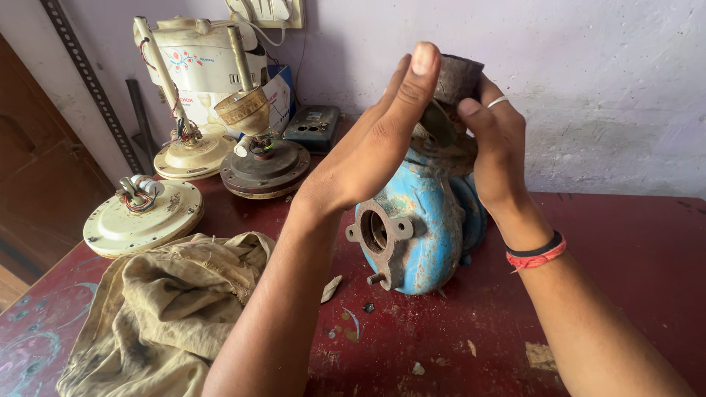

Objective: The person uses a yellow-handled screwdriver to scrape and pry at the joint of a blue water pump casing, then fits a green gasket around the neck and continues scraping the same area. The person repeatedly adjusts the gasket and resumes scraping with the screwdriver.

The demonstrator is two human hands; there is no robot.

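Our work surface is a worn dark-red tabletop, paint chipped, with small debris near the front edge. It stands against a pale lilac plaster wall; a brown door is at the far left.

At the back edge, centre, stands a blue pump, rusty flange facing us. Our left hand is held flat and open against its top, fingers straight, gripping nothing. Our right hand curls round a dark rusty fitting above the pump, thumb and fingers closed on it.

At the back-left corner: a cream fan motor, a second with a rod, and a brown one with a brass cup. Behind them is a white appliance with a red-and-blue floral label, a blue box with a white panel, and a small grey box. A white switch plate is on the wall above.

A dirty tan cloth covers the front-left corner. Open tabletop lies at the right edge and in front of the pump.
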